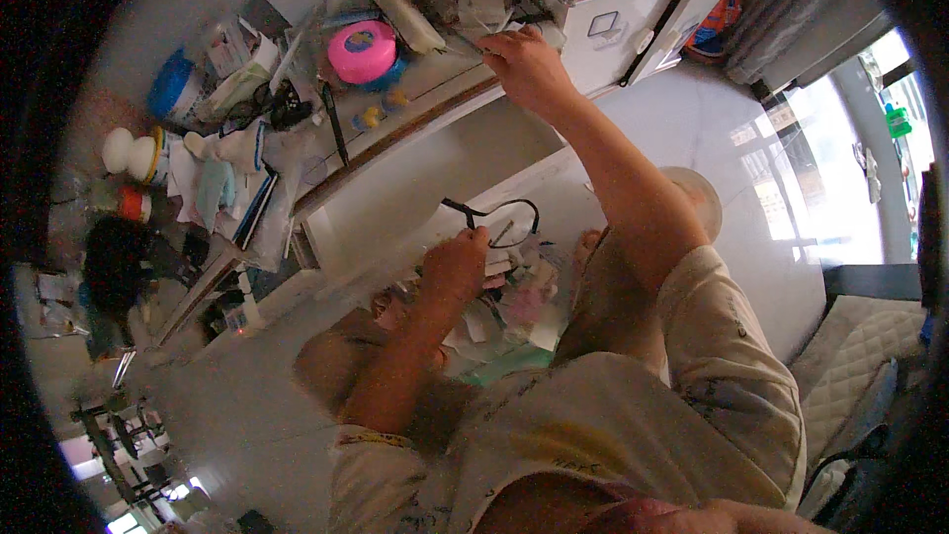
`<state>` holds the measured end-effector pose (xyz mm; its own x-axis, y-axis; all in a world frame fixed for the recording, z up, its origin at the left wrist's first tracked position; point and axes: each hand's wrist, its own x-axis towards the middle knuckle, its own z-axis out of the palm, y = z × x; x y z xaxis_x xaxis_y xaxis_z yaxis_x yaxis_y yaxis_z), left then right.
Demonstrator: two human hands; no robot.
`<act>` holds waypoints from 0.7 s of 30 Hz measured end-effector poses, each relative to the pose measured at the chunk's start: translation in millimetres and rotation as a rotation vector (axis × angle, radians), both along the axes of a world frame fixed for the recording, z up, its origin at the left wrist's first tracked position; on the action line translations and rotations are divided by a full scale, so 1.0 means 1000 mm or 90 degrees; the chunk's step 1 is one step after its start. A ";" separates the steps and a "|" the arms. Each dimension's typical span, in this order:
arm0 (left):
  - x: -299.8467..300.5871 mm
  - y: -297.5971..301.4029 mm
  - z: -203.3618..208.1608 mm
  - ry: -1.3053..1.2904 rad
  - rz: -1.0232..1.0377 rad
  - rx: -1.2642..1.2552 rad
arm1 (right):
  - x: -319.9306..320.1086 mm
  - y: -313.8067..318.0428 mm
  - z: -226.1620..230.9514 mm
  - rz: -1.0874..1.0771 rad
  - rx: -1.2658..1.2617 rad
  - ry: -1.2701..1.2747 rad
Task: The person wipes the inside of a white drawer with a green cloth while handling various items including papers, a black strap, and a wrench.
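My left hand [457,262] is closed round a thin black cord [514,202], which loops out to the right above the fingers. Below that loop lies a heap of papers and wrappers [529,297] between my legs. Stretched forward, my right hand [529,67] is at the cluttered cabinet top, its fingers curled at the edge of some clear plastic. What those fingers hold, if anything, I cannot make out. To the left of my right hand are a pale long packet [403,12] and a round pink case [362,51].
A pale open drawer [425,188] juts out below the cabinet top. A blue-lidded tub [173,84], white spools [129,153] and papers crowd the left side. White cabinet doors [608,35] stand at far right. A quilted seat [855,356] is at right.
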<state>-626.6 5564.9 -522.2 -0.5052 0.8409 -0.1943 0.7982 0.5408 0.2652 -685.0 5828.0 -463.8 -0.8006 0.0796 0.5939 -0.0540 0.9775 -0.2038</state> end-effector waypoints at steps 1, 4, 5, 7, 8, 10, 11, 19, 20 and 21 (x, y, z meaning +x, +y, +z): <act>0.000 0.001 -0.006 0.023 0.001 0.001 | -0.011 0.001 -0.005 -0.014 0.006 -0.011; -0.003 0.006 -0.020 0.053 -0.010 -0.008 | -0.037 -0.004 -0.010 -0.081 0.039 -0.044; -0.005 0.007 -0.021 0.037 -0.019 -0.017 | -0.041 -0.009 -0.010 -0.117 0.062 -0.057; -0.005 0.012 -0.011 0.020 -0.020 -0.030 | -0.047 -0.019 -0.007 -0.166 0.080 -0.063; -0.004 0.013 -0.004 0.022 -0.014 -0.033 | -0.050 -0.022 -0.006 -0.183 0.077 -0.055; -0.004 0.011 -0.001 0.037 -0.012 -0.030 | -0.053 -0.027 0.002 -0.209 0.070 -0.089; -0.005 0.008 -0.009 0.050 -0.019 -0.025 | -0.054 -0.028 0.006 -0.222 0.066 -0.131; 0.000 0.002 0.003 -0.028 0.083 0.048 | -0.060 -0.021 0.015 -0.255 -0.207 -0.113; 0.002 0.002 0.008 -0.053 0.110 0.078 | -0.061 -0.018 0.017 -0.241 -0.270 -0.105; 0.003 0.003 0.012 -0.078 0.135 0.107 | -0.062 -0.014 0.018 -0.227 -0.334 -0.097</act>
<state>-623.3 5567.5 -510.0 -0.6543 0.7447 -0.1315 0.6286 0.6323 0.4529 -746.9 5813.6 -445.7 -0.7439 0.6038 0.2865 0.3218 0.6993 -0.6383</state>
